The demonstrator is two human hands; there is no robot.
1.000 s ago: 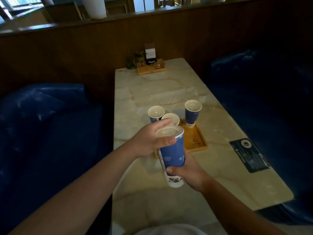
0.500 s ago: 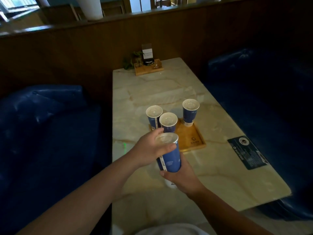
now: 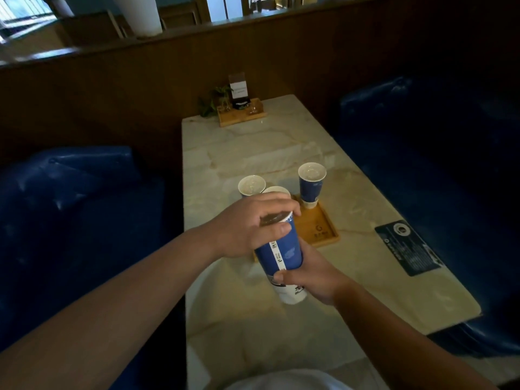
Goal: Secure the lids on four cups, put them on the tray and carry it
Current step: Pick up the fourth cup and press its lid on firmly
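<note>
here, three lidded blue cups (image 3: 311, 182) stand at the far end of the wooden tray (image 3: 319, 229). nearer than the tray, a fourth cup (image 3: 281, 254) tilts above the table (image 3: 253, 147). the right hand (image 3: 315, 277) grips its lower body; the left hand (image 3: 247, 226) curls over its lid (image 3: 274, 219), thumb on the rim.

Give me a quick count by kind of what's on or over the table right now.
Blue cups: 4, one held, three standing
Wooden trays: 2, near, far
Black placard: 1
Total: 7
</note>
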